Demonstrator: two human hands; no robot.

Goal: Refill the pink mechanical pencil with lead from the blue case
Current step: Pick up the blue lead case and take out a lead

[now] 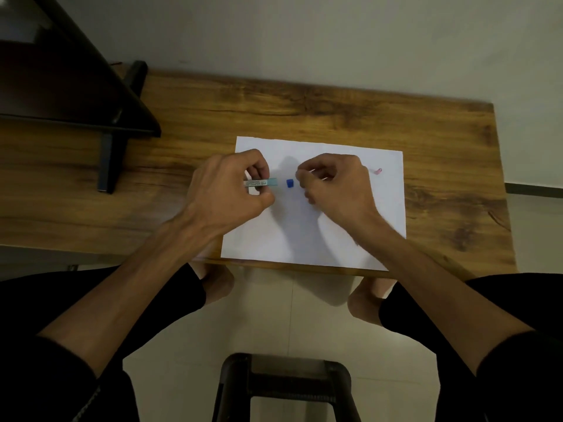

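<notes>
My left hand [231, 190] pinches the blue lead case [262, 182] between thumb and fingers, its light-blue end pointing right. A small dark-blue cap [290, 183] lies on the white paper [304, 236] between my two hands. My right hand [335, 184] has its fingers curled round the pink mechanical pencil [377, 171]. Only the pencil's pink end shows past the hand on the right, plus a pale sliver between the fingers. Both hands hover over the upper half of the sheet, a short gap apart.
The paper lies on a wooden table [304, 105] near its front edge. A dark monitor on a stand [61, 71] fills the table's left rear. A black stool [286, 385] and my knees are below the table edge.
</notes>
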